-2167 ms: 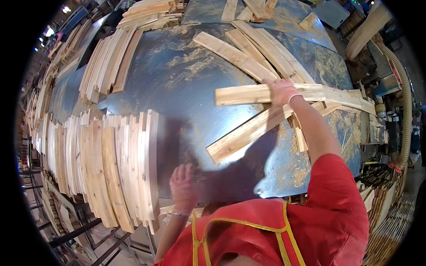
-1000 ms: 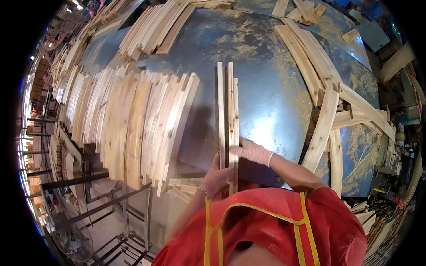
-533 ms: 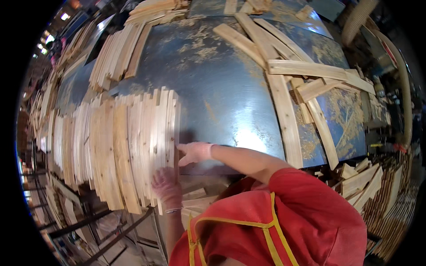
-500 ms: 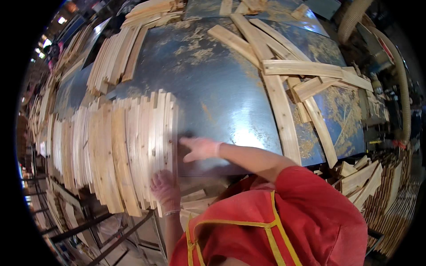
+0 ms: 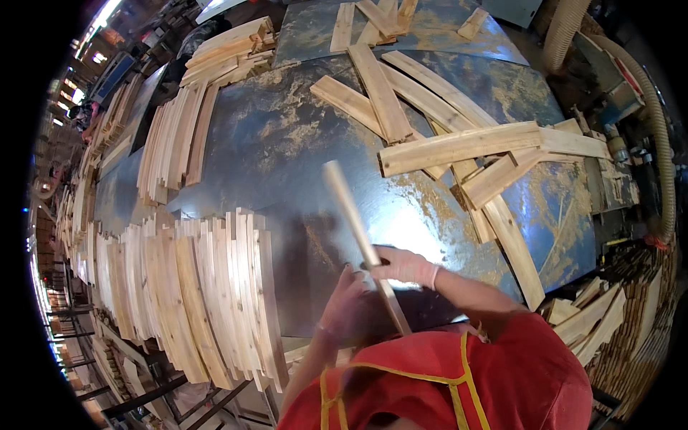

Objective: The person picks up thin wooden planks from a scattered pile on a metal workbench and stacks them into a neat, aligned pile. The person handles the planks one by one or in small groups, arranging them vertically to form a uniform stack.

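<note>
Sawdust (image 5: 562, 190) lies on the dark table (image 5: 287, 190), with a thick hose (image 5: 564, 34) and a thinner hose (image 5: 667, 165) right of it, a grey cabinet (image 5: 509, 10) beyond it and metal bars (image 5: 143, 396) at its near left.

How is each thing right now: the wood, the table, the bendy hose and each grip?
Held board: slanting, narrow edge up.
Right grip: closed on that board.
Left grip: beside it, blurred; open or closed unclear.
Row of boards: packed side by side.
Loose boards: crossed over one another.
Table: dusted with sawdust.
Hose: bent in a curve.
</note>
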`<act>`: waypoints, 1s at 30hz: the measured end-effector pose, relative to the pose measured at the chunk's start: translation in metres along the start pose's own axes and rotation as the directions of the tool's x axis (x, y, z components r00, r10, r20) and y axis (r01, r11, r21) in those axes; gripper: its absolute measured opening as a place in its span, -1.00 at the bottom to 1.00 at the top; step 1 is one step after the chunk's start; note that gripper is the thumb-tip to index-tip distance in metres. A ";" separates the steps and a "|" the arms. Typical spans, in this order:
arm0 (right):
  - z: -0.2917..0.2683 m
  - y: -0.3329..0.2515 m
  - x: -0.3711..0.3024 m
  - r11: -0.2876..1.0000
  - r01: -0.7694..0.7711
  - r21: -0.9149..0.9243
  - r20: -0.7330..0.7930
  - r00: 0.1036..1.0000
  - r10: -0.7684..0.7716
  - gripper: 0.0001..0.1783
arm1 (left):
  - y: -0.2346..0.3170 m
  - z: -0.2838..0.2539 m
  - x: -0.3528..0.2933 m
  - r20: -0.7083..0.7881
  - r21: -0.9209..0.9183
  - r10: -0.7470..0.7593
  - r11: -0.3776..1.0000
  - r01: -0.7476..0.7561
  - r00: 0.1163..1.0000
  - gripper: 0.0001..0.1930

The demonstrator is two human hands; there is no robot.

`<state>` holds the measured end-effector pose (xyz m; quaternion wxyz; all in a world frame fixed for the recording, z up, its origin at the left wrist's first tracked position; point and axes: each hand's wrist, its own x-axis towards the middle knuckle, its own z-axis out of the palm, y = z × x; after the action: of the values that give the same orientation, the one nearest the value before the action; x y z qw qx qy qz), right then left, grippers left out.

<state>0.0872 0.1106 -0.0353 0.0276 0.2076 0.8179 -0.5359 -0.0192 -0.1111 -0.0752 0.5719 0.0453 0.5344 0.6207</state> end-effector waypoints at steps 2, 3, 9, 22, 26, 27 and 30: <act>-0.054 -0.003 0.061 0.975 0.154 -0.163 -0.005 0.988 -0.157 -0.35 | 0.005 0.003 0.029 -0.097 -0.043 -0.070 0.997 0.066 0.993 -0.58; -0.088 0.001 0.089 0.989 -0.035 -0.144 -0.181 0.983 0.009 -0.37 | 0.005 0.004 0.038 -0.135 -0.078 -0.090 0.994 0.080 0.987 -0.60; -0.183 0.033 0.227 0.742 -0.446 -0.501 -0.595 0.800 0.079 -0.12 | 0.002 0.013 0.077 -0.428 -0.162 -0.138 0.984 0.074 0.893 -0.73; -0.077 0.077 0.018 0.305 0.141 0.942 -0.198 0.967 0.162 -0.10 | 0.008 -0.056 -0.033 -0.505 0.834 0.524 0.502 0.230 0.686 -0.82; -0.005 0.058 -0.055 0.355 -0.166 0.920 0.075 0.963 0.258 0.02 | 0.012 -0.116 -0.105 -0.313 0.891 0.745 0.016 0.453 0.589 -0.78; 0.014 0.053 -0.070 0.351 -0.222 0.909 0.136 0.958 0.254 0.06 | 0.015 -0.131 -0.117 -0.373 0.834 0.665 -0.066 0.548 0.647 -0.77; 0.059 0.036 -0.099 0.272 -0.158 0.949 0.075 0.954 0.291 0.07 | 0.007 -0.149 -0.140 -0.090 0.840 0.767 -0.285 0.462 0.635 -0.52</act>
<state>0.1801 0.0401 -0.0648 -0.0706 0.3269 0.3085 -0.8905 -0.0760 -0.3067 -0.0562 -0.0917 0.3152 0.9443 -0.0243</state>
